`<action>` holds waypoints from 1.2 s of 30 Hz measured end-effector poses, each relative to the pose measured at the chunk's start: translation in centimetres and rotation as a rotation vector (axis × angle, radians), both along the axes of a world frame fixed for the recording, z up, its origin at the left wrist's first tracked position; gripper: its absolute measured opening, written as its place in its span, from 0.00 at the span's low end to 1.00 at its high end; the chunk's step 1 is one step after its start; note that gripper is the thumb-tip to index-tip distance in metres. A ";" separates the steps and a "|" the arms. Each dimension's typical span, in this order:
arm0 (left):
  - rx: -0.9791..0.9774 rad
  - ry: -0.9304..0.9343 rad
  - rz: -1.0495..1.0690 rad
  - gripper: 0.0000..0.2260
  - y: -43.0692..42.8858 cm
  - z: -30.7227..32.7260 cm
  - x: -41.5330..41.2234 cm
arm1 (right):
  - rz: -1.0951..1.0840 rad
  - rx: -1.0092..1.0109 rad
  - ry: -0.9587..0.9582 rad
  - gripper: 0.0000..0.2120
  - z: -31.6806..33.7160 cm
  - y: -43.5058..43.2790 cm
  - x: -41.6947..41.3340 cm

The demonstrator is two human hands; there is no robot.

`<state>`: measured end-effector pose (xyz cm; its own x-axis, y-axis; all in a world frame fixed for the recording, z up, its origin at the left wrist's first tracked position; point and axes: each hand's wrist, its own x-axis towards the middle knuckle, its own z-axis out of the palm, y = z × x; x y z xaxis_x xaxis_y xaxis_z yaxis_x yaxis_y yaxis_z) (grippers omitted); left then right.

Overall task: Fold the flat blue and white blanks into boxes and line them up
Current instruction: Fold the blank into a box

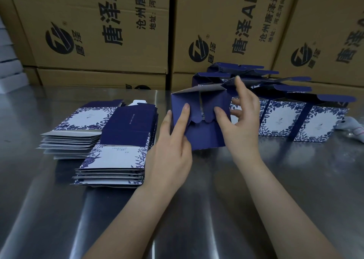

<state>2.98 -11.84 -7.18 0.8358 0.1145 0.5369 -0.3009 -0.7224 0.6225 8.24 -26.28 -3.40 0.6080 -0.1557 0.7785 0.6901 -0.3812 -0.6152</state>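
A half-folded dark blue box [204, 132] stands tilted on the steel table [197, 199], its bottom flaps facing me. My left hand [173, 140] holds its left side, the forefinger pressing a flap inward. My right hand [242, 117] holds the right side, thumb on the other flap, forefinger raised. To the left lie two stacks of flat blue and white blanks [116, 138]. Folded boxes [295, 119] with open lids stand in rows to the right and behind.
Large brown printed cartons [102, 32] form a wall along the table's far edge. A small grey and white object [352, 127] lies at the right edge beside the folded boxes. White items are stacked at the far left.
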 end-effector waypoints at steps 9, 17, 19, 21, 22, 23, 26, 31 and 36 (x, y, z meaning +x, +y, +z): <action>-0.106 -0.056 0.004 0.22 0.0 -0.1 0.4 | 0.319 0.225 0.294 0.19 -0.6 -0.7 0.4; -0.315 -0.269 -0.036 0.15 1.1 0.8 0.2 | 0.623 0.358 0.284 0.17 0.4 -0.7 -0.2; -0.411 -0.306 -0.086 0.14 1.2 1.0 0.3 | 0.634 0.358 0.287 0.18 0.6 -0.6 -0.4; -0.492 -0.292 -0.152 0.13 1.2 1.2 0.4 | 0.650 0.356 0.303 0.20 0.7 -0.5 -0.7; -0.539 -0.266 -0.196 0.12 1.1 1.4 0.3 | 0.662 0.365 0.312 0.20 0.7 -0.4 -0.8; -0.603 -0.240 -0.243 0.11 1.1 1.6 0.3 | 0.674 0.374 0.319 0.20 0.8 -0.3 -0.8; -0.776 -0.203 -0.335 0.09 1.0 2.0 0.2 | 0.696 0.391 0.338 0.19 1.0 0.0 -1.1; -0.815 -0.196 -0.344 0.12 0.8 2.4 -0.1 | 0.705 0.442 0.348 0.18 1.1 0.1 -1.2; -0.807 -0.199 -0.336 0.13 0.7 2.2 -0.2 | 0.727 0.459 0.362 0.18 0.8 0.2 -1.2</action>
<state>2.79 -11.16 -5.00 0.7933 0.2862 0.5374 -0.5742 0.0580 0.8167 6.99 -26.12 -2.56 0.8705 0.1121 0.4793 0.4010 0.4031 -0.8226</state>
